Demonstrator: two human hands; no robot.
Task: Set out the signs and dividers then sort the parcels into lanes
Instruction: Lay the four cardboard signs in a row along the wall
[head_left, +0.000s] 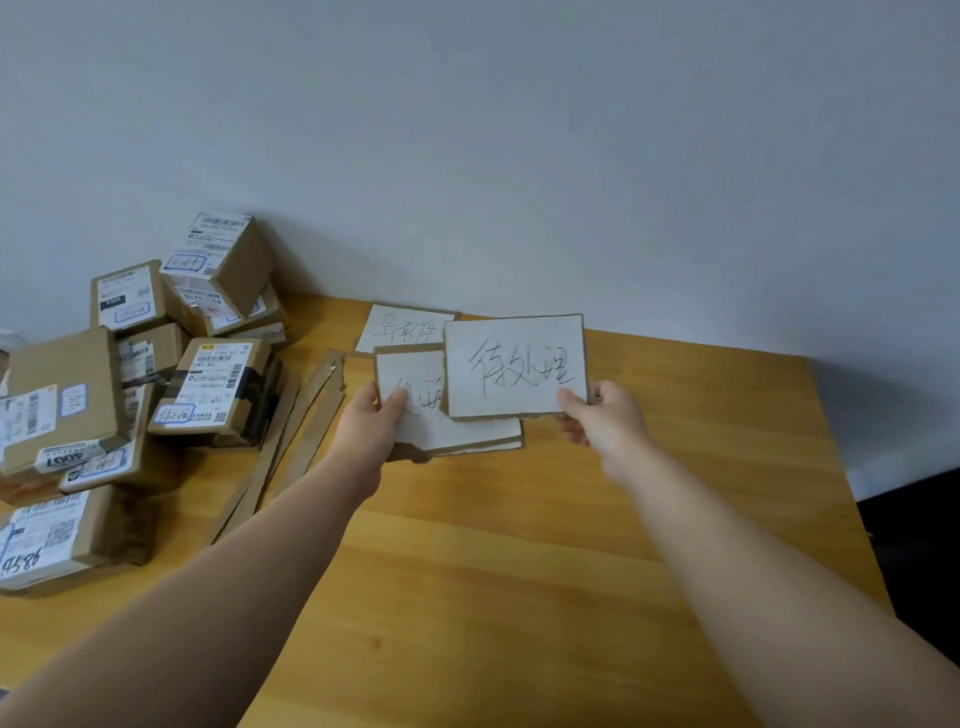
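Note:
My right hand (597, 415) pinches the lower right corner of a white cardboard sign (514, 364) with handwritten characters, held above the table. My left hand (371, 421) grips the left edge of a second sign (452, 431), which sits partly under the first, with more card below it. A third sign (402, 330) lies flat on the table by the wall. Several long brown cardboard divider strips (291, 436) lie to the left of my left hand. A heap of labelled brown parcels (145, 374) fills the table's left side.
The wooden table (493, 571) ends at a grey wall behind and at a right edge near a dark floor (914, 561). Bare tabletop stretches in front of and to the right of the signs.

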